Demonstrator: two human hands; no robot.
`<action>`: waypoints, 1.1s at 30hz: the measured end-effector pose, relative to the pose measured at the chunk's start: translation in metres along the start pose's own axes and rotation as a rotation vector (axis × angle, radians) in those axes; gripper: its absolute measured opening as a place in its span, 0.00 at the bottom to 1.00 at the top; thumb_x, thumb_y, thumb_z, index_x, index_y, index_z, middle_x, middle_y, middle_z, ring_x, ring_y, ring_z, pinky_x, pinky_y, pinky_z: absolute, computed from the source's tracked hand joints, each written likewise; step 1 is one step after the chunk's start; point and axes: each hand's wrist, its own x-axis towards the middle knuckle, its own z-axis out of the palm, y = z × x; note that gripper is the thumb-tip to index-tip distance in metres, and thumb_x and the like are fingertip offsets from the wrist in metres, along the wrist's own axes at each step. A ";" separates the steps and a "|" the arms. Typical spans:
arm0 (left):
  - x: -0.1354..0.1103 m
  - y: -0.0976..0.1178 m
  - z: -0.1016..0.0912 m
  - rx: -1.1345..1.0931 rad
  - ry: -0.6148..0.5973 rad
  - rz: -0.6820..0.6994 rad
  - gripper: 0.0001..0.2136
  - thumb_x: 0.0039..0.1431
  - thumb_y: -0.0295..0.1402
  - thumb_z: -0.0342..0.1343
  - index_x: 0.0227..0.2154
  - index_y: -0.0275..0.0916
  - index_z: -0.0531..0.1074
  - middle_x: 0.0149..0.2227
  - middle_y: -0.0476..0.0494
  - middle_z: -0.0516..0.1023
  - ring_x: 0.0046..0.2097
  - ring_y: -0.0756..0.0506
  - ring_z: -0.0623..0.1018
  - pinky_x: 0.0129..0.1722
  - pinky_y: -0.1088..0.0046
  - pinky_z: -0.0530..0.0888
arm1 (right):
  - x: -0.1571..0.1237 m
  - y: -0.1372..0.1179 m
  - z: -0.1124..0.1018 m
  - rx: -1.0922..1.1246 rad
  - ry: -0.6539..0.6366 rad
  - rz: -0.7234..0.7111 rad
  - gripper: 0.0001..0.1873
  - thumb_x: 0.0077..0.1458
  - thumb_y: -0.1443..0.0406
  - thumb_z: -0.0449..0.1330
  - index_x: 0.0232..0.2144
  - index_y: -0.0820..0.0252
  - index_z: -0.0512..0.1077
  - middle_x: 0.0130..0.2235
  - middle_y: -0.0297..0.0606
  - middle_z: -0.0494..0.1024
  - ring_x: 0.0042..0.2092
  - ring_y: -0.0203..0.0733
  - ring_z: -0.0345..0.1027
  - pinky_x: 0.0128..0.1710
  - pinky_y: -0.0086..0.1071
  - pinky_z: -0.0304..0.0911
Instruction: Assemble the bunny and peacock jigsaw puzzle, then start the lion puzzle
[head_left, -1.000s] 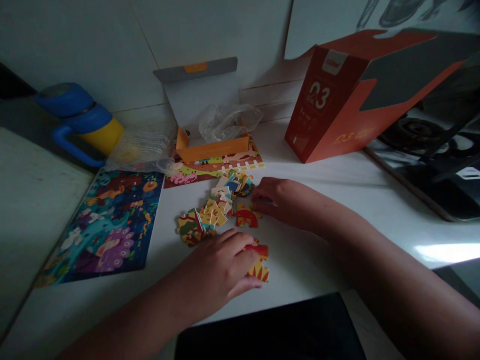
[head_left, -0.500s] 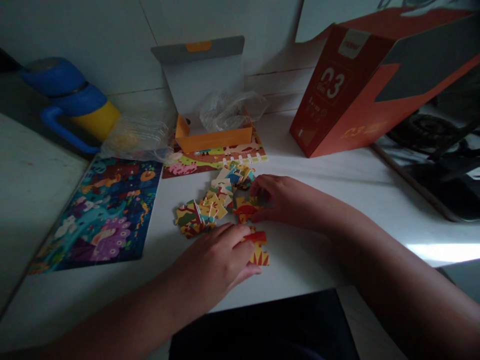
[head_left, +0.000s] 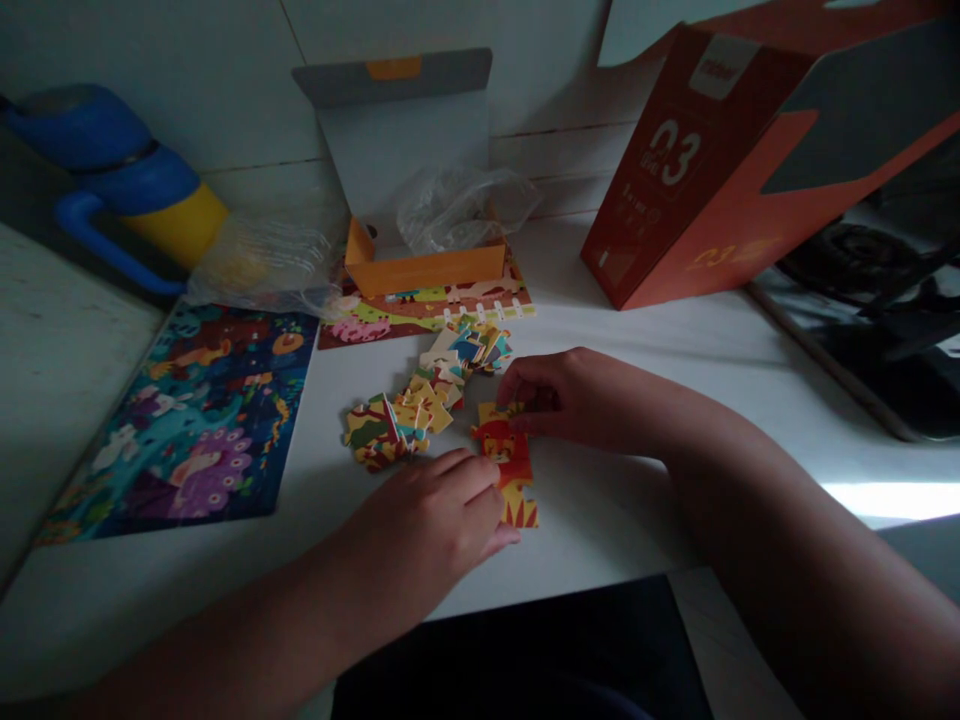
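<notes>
On a white counter [head_left: 637, 500] my left hand [head_left: 442, 515] lies fingers down on the left edge of a red and yellow puzzle piece [head_left: 517, 495]. My right hand [head_left: 570, 395] pinches a second piece with a red lion face [head_left: 497, 435] and holds it against the top of the first. A loose heap of coloured puzzle pieces [head_left: 420, 400] lies just beyond both hands.
A finished dark blue puzzle [head_left: 187, 420] lies at the left. Behind the heap stand a small open orange box [head_left: 420, 265] with a plastic bag, a picture sheet, a big orange carton [head_left: 720, 170] and a blue and yellow jug [head_left: 127, 190]. A stove [head_left: 870, 300] sits at right.
My right hand has drawn the lion-face piece toward me until it meets the piece under my left hand. The left hand has barely moved.
</notes>
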 end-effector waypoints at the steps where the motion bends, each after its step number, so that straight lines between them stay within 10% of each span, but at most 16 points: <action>1: 0.000 0.000 0.000 0.001 0.006 0.003 0.08 0.67 0.33 0.69 0.39 0.36 0.77 0.41 0.43 0.81 0.43 0.41 0.81 0.44 0.62 0.83 | 0.000 0.000 -0.001 -0.010 0.001 -0.004 0.08 0.60 0.64 0.68 0.43 0.52 0.81 0.32 0.29 0.82 0.29 0.35 0.69 0.28 0.29 0.56; 21: 0.005 -0.011 -0.022 -0.066 0.026 0.070 0.10 0.76 0.37 0.59 0.39 0.37 0.79 0.40 0.43 0.83 0.43 0.43 0.81 0.47 0.63 0.80 | 0.004 -0.002 0.012 -0.109 -0.028 -0.163 0.08 0.62 0.67 0.69 0.45 0.56 0.81 0.45 0.37 0.80 0.42 0.42 0.73 0.44 0.35 0.66; 24: 0.001 -0.034 -0.042 -0.034 0.092 -0.064 0.11 0.73 0.42 0.63 0.46 0.39 0.79 0.45 0.42 0.83 0.49 0.41 0.81 0.54 0.61 0.79 | 0.008 -0.002 0.015 -0.127 -0.011 -0.172 0.08 0.64 0.62 0.69 0.45 0.56 0.81 0.46 0.40 0.80 0.44 0.45 0.74 0.45 0.37 0.67; 27: -0.012 -0.066 -0.062 0.020 0.114 -0.319 0.33 0.59 0.52 0.73 0.62 0.43 0.73 0.61 0.38 0.78 0.64 0.35 0.76 0.65 0.55 0.74 | 0.010 -0.001 0.017 -0.176 0.042 -0.157 0.06 0.66 0.61 0.67 0.43 0.56 0.81 0.45 0.41 0.81 0.42 0.45 0.74 0.43 0.37 0.67; 33: -0.038 -0.101 -0.069 -0.031 -0.105 -0.547 0.52 0.41 0.57 0.80 0.67 0.41 0.67 0.67 0.32 0.72 0.66 0.30 0.75 0.66 0.53 0.73 | 0.011 -0.002 0.020 -0.206 0.112 -0.175 0.05 0.67 0.64 0.63 0.41 0.55 0.80 0.42 0.40 0.80 0.37 0.42 0.72 0.36 0.35 0.64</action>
